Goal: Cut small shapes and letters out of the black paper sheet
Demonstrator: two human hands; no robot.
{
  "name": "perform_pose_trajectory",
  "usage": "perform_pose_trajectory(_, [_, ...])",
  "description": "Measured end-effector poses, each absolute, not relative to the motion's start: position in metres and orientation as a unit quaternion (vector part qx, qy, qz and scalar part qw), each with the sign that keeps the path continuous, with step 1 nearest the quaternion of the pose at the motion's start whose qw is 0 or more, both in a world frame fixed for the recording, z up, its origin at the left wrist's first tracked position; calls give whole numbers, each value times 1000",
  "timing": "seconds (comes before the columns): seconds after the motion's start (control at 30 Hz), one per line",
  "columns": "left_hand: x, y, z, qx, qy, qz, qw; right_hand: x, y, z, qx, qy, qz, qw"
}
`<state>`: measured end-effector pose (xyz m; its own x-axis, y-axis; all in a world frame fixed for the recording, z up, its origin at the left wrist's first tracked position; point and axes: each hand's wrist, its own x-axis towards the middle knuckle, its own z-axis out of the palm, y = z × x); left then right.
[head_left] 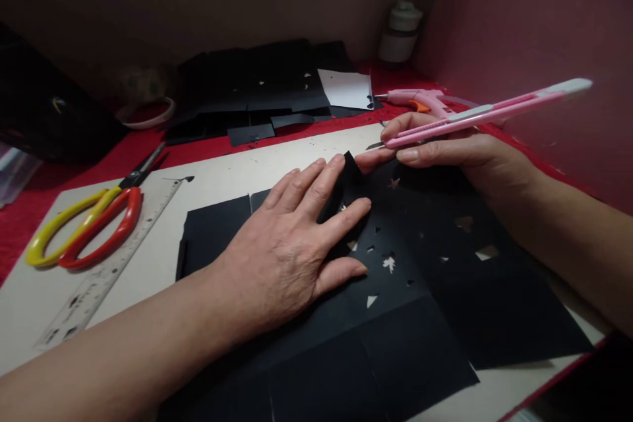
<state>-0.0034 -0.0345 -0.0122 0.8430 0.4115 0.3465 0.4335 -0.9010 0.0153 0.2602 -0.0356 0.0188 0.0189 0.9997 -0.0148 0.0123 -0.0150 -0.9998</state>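
A beige cutting board (pixel 306 151) covers most of the red table (pixel 20 224), and spread across its near right half lies the big black paper sheet (pixel 420 343), creased into panels and dotted with small star and triangle cut-outs. That sheet looks light, thin and floppy, easy to tear at those little holes, so a flat palm beside the cut line seems the safest place to hold it, away from the blade.

And that is the picture: the left hand (pixel 291 244) lies flat on the sheet, fingers spread, pinning it to the board, gripping nothing. The right hand (pixel 445 151), just beyond it, is closed around a pink craft knife (pixel 475 115), blade tip pointing left at a raised fold of the paper where the fingertips of both hands nearly meet.

On the left of the board, a clear ruler (pixel 106 264) runs diagonally, with yellow and red handled scissors (pixel 86 227) lying across it. Far behind, a pile of black paper offcuts (pixel 257 89) with a white sheet (pixel 346 89) on it, a pink glue gun (pixel 420 100) to its right, a tape roll (pixel 148 112) far left, and a white jar (pixel 400 33) by the wall.
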Motion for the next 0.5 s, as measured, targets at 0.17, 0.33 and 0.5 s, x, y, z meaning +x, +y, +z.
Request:
perform_pose_trajectory(0.17, [-1, -37, -10, -959, -225, -169, 39, 261, -35, 18, -526, -491, 493, 489])
perform_pose_trajectory(0.33, [-1, -37, -9, -958, -229, -170, 33, 262, -35, 18, -527, -494, 489, 488])
perform_pose_trajectory(0.5, [-1, -37, -11, -958, -229, -171, 40, 263, -34, 18, -529, -503, 484, 482])
